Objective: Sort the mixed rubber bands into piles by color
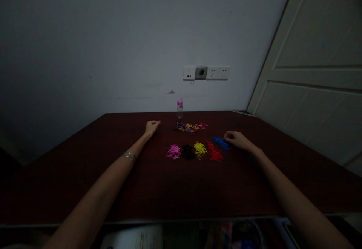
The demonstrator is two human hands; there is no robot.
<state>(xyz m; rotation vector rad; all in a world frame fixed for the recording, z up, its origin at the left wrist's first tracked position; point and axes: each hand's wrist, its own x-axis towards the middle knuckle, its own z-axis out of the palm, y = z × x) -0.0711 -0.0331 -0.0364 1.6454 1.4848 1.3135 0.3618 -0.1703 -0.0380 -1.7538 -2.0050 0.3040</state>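
My left hand [152, 127] rests over the table to the left of a mixed heap of small coloured rubber bands [190, 128]. Its fingers are pinched together, and what they hold is too small to make out. At the right edge of the blue rubber bands [221, 142] is my right hand [238, 139], thumb and fingertips closed; anything between them is hidden. Sorted by colour, pink rubber bands [173, 151], black rubber bands [187, 152], yellow rubber bands [200, 149] and red rubber bands [215, 153] lie in a row between my hands.
A clear bottle with a pink cap [180, 108] stands behind the mixed heap, near the wall. Wall sockets [217, 73] are above the dark red table [181, 188]. A white panelled door [313, 90] is at the right. Below the front edge is an open space holding a white box [135, 237].
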